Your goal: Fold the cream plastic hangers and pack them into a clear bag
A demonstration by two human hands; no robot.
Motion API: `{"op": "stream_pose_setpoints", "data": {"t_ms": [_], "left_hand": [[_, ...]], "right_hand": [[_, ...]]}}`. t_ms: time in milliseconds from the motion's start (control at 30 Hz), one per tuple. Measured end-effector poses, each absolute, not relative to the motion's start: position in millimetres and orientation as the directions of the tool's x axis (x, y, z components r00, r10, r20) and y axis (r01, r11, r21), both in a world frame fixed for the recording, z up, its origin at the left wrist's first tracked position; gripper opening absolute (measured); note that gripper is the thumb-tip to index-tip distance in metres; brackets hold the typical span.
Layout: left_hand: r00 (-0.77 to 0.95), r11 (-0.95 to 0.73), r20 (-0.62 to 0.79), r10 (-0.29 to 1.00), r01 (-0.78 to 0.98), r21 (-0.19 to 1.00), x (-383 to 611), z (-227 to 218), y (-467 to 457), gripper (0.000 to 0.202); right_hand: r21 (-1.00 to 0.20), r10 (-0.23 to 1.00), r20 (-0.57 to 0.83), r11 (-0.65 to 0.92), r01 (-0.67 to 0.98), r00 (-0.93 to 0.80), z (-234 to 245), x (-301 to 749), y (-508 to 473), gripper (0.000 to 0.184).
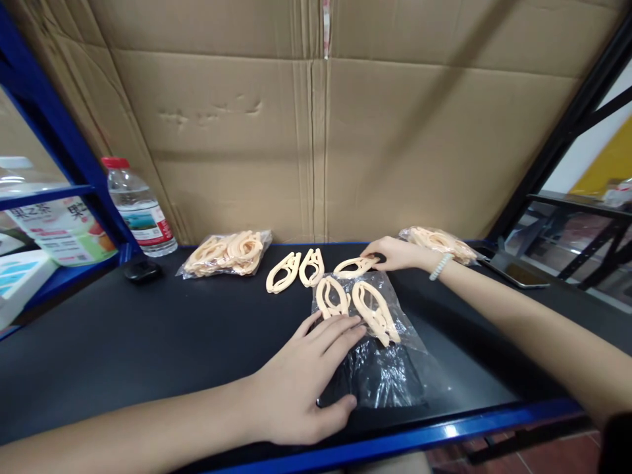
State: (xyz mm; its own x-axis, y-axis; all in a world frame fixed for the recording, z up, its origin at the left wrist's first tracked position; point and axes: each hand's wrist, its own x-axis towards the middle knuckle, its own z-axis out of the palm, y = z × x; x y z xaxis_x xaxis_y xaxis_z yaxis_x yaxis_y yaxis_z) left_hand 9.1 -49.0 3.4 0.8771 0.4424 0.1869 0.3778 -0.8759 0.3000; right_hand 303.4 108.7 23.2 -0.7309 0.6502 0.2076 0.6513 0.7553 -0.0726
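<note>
Free room on the black table, and what blocks it

The near left part of the table (123,342) is bare and a hand can pass there; far left stand a water bottle (139,209), a small black object (142,269) and a full bag of clips (226,253). The middle is taken by loose clips (296,270) and an open plastic bag (380,342). Far behind, a cardboard wall (316,145) closes the way.

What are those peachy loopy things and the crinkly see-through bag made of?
The peach loopy pieces look like moulded plastic: smooth, one even colour, slightly glossy, holding a stiff shape. The clear bag under the left hand seems thin plastic film: it is see-through, wrinkled, with shiny glints. The right hand touches another peach piece, seemingly the same plastic.
</note>
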Motion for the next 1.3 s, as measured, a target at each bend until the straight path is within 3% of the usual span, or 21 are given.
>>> {"op": "stream_pose_setpoints", "data": {"t_ms": [167,267,367,500,633,767,1000,1133,1300], "left_hand": [[0.863,-0.863,0.198,0.464,0.39,0.322,10,3,-50,0.074],[0.848,-0.854,0.21,0.487,0.411,0.32,10,1,-48,0.075],[0.827,-0.841,0.212,0.52,0.452,0.299,10,0,-43,0.076],[0.794,-0.814,0.218,0.567,0.499,0.298,11,0,-35,0.073],[0.77,-0.791,0.213,0.601,0.535,0.297,12,0,-31,0.073],[0.761,-0.781,0.206,0.616,0.553,0.292,11,-1,-30,0.075],[0.773,-0.814,0.275,0.572,0.495,0.303,13,-2,-30,0.081],[0.75,-0.803,0.293,0.592,0.518,0.296,12,-4,-31,0.085],[0.753,-0.825,0.342,0.563,0.489,0.283,11,-5,-31,0.088]], "right_hand": [[-0.127,0.691,0.415,0.688,0.714,-0.592,25,328,74,0.023],[-0.169,0.691,0.587,0.613,0.772,-0.421,30,332,61,0.023],[-0.231,0.592,0.777,0.587,0.776,-0.216,42,324,45,0.014],[-0.148,0.383,0.908,0.668,0.73,-0.166,61,300,3,0.008],[0.028,0.311,0.847,0.783,0.622,-0.43,78,279,-51,0.004],[0.059,0.282,0.691,0.896,0.44,-0.666,81,275,-84,0.012],[0.286,0.193,0.541,0.873,0.396,-0.818,51,254,-86,0.028],[0.405,0.091,0.506,0.853,0.329,-0.858,40,244,-88,0.022],[0.438,0.101,0.452,0.84,0.319,-0.886,37,242,-94,0.02]]}}
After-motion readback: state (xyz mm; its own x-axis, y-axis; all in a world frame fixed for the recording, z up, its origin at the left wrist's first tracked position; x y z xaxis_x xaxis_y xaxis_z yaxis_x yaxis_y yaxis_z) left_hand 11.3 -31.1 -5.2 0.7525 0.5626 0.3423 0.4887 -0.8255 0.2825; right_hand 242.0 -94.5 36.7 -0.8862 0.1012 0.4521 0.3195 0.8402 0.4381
